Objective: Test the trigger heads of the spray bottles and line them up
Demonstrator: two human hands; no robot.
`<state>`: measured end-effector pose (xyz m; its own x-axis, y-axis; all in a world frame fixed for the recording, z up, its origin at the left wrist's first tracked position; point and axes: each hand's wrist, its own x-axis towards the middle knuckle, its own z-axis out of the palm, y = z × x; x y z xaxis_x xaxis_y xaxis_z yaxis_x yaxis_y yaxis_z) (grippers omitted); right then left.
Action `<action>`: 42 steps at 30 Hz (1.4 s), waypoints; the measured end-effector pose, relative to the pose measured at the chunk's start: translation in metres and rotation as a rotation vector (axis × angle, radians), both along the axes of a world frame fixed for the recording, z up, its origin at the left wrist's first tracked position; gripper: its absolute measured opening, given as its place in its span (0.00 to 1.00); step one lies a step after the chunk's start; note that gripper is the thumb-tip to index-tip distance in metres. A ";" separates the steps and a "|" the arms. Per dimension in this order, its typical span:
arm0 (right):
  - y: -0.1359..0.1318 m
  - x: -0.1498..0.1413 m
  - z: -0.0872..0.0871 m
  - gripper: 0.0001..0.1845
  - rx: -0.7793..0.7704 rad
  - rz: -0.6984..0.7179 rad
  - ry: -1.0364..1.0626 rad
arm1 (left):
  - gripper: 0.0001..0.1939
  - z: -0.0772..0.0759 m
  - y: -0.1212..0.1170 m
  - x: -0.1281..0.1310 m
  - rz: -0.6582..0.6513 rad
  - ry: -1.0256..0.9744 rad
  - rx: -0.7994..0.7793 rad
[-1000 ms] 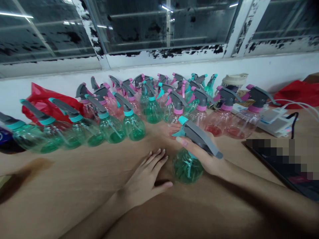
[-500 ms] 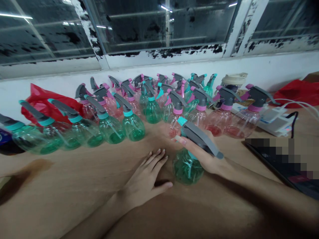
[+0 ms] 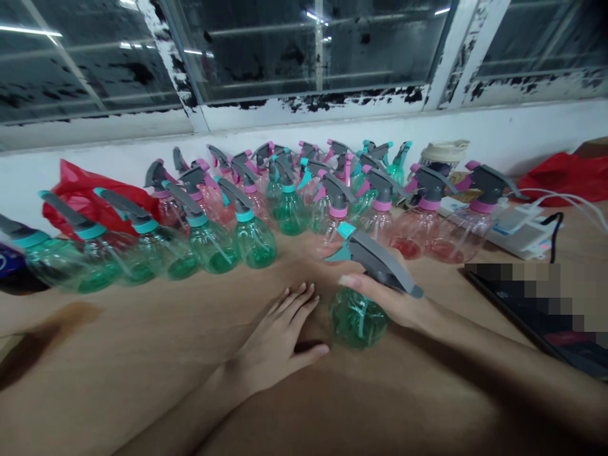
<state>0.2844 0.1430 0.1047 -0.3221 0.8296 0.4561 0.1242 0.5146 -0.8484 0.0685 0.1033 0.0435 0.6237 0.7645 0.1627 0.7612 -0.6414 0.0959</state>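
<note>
A green see-through spray bottle (image 3: 358,316) with a grey and turquoise trigger head stands near the middle of the wooden table (image 3: 156,354). Round its neck, just under the head, my right hand (image 3: 389,294) is closed; the fingers on the far side are partly hidden. My left hand (image 3: 280,335) lies flat on the tabletop to the left of this bottle, fingers stretched out, apart from it and holding nothing. Just behind the held bottle is a pink spray bottle (image 3: 332,231).
A row of green spray bottles (image 3: 209,247) runs along the left, with several pink ones behind. Pink bottles (image 3: 460,237) stand at right, beside a white power strip (image 3: 517,237) with cables. A dark tablet-like device (image 3: 508,316) lies far right. Red plastic bags (image 3: 71,196) sit at both sides.
My right thumb has slid down from the trigger area to the neck, so the turquoise trigger now shows. The bottle and my left hand have hardly moved.
</note>
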 end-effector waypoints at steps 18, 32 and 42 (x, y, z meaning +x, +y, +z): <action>-0.025 0.036 -0.011 0.40 0.194 -0.192 -0.365 | 0.36 0.004 -0.002 0.003 0.034 0.013 -0.049; -0.031 0.026 0.001 0.25 0.372 -0.426 -0.730 | 0.31 -0.006 -0.018 0.016 0.303 0.050 0.083; 0.033 -0.038 0.000 0.30 0.227 -0.375 -0.712 | 0.20 -0.003 -0.021 0.014 0.464 0.005 0.112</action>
